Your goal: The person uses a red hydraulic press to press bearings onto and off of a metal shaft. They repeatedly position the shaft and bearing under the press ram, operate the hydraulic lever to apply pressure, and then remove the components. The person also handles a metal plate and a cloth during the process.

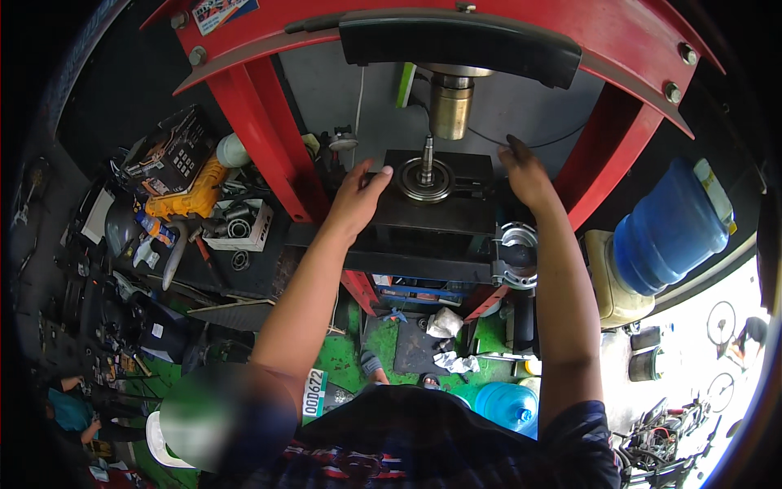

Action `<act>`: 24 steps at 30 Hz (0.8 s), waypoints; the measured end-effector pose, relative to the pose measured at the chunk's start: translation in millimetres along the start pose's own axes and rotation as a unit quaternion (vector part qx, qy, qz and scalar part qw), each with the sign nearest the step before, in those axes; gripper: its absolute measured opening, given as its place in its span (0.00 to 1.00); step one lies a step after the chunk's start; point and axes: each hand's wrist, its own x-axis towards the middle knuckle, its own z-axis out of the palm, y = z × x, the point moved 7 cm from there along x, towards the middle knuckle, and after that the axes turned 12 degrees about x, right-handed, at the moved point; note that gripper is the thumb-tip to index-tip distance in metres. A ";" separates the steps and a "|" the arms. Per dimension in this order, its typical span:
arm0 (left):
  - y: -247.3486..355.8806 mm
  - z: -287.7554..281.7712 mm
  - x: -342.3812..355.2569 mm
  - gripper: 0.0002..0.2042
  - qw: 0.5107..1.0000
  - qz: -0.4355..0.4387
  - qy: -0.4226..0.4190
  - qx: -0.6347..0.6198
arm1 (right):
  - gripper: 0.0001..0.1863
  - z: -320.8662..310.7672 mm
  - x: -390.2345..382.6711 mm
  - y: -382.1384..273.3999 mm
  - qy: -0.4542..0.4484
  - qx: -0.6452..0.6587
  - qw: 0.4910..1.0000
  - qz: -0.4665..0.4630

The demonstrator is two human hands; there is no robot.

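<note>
A round metal disc with an upright stepped shaft (428, 167) rests on the black press plate (440, 218). Straight above and slightly behind it hangs the brass-coloured press ram (450, 110), apart from the shaft's tip. My left hand (357, 197) is at the plate's left side, thumb raised and fingers apart, holding nothing that I can see. On the other side, my right hand (525, 175) is open near the plate's right edge, its fingertips dark. A silver ring-shaped clamp (517, 253) sits at the plate's front right, beside my right forearm.
A red press frame (265, 138) surrounds the work, with a black padded bar (460, 49) across its top. Tools, boxes and a bearing (239, 228) crowd the bench at left. A blue water jug (672, 228) stands at right. A person (73, 411) is at lower left.
</note>
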 end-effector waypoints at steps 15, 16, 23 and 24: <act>-7.3 36.0 -14.8 0.38 0.970 -0.001 -0.021 -0.241 | 0.21 45.9 20.8 46.2 -0.035 0.014 0.999 0.037; -8.1 36.6 -13.9 0.38 0.971 -0.002 -0.020 -0.240 | 0.22 45.9 17.5 44.5 -0.034 0.014 0.999 0.040; -16.2 24.6 5.8 0.37 0.969 -0.038 -0.037 -0.243 | 0.30 21.3 -9.4 17.5 -0.026 0.032 0.999 0.032; -20.2 19.8 11.0 0.38 0.968 -0.036 -0.031 -0.245 | 0.32 14.3 -21.3 12.7 -0.013 0.042 0.999 0.029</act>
